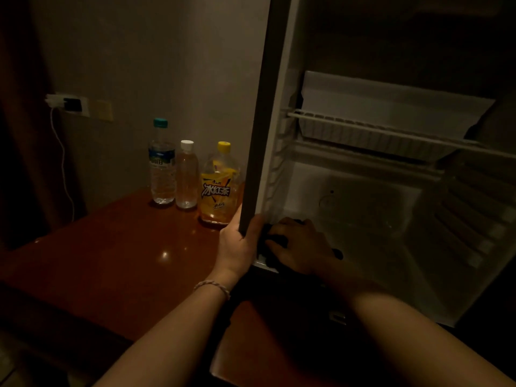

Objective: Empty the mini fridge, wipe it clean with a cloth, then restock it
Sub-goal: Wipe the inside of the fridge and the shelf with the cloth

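Mini fridge (363, 208), white inside, stands open on a glossy reddish-brown wooden worktop (111, 247). Left hand (237, 241) grips the door's (262, 107) lower edge; just beside it, right hand (301, 244) presses a dark cloth (272, 241) onto the fridge floor. Beyond the left hand stand three plastic bottles (187, 174).

A person's left hand (237, 244) grips the open mini fridge door (259, 121) while the right hand (300, 245) presses a dark cloth (269, 241) inside; three bottles (187, 174) stand on the table (111, 247).
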